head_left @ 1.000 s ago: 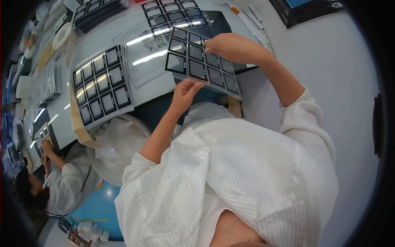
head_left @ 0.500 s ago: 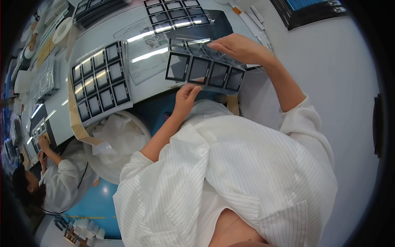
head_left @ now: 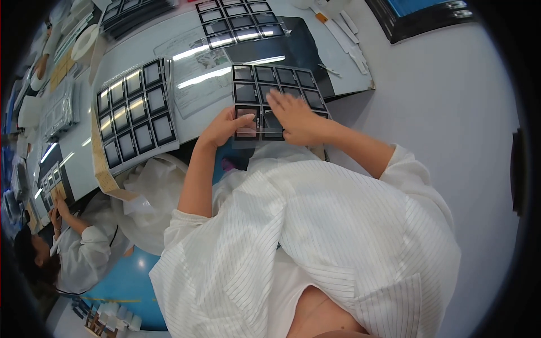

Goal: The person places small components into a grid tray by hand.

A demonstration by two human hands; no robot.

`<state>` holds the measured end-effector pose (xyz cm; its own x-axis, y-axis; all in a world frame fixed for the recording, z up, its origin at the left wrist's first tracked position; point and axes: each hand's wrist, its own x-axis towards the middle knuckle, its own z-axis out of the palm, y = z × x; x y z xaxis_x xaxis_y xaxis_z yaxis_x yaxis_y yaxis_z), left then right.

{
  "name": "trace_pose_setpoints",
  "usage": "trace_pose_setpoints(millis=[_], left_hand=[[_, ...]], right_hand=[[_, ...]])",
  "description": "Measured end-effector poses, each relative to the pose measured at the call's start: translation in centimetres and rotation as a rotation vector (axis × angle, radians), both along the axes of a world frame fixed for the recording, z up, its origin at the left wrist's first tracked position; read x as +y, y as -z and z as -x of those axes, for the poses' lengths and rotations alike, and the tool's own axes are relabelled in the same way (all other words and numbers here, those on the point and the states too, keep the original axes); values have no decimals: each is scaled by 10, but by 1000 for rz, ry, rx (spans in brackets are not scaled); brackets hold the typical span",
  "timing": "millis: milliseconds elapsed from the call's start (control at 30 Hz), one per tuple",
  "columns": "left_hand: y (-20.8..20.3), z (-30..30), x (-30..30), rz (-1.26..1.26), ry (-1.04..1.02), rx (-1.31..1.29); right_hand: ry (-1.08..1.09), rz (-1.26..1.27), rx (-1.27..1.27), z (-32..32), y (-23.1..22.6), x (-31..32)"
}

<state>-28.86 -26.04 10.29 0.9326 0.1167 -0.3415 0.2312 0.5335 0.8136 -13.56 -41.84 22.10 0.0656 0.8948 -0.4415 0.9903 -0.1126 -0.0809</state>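
Note:
A transparent sheet (head_left: 245,93) printed with rows of black-framed grey windows lies over the table's front edge, its near side jutting out toward my body. My left hand (head_left: 221,128) grips its near left corner, thumb on top and the other fingers hidden underneath. Over the middle of the sheet, my right hand (head_left: 297,119) is stretched out palm down, slightly blurred, with nothing visible in it. Whether its fingertips touch the surface I cannot tell. To the left, a stack of similar sheets (head_left: 135,110) rests on the table.
Another framed sheet (head_left: 236,25) lies farther back, beside a dark mat (head_left: 301,42). A cutter with an orange part (head_left: 321,17) and white strips are at the back right. A bin with white lining (head_left: 149,186) stands below the table. At far left a co-worker (head_left: 84,242) handles a small sheet.
The sheet was raised and bent between both hands; now it lies flatter on the table edge. My left hand has shifted left, and my right hand has come down and nearer, off the far edge.

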Motion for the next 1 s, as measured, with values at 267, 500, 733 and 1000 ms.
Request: trace_pose_setpoints(millis=[267,500,733,1000], left_hand=[[47,18,-44,120,-90,51],[6,-9,-24,1,-83,-3],[-1,-25,-32,55,-124,-73],[16,-25,-23,-97,-130,-38]], right_hand=[[218,448,704,-71,1,17],[96,473,706,-60,1,19],[54,413,633,-62,-18,22],[125,578,819,-93,-15,34]])
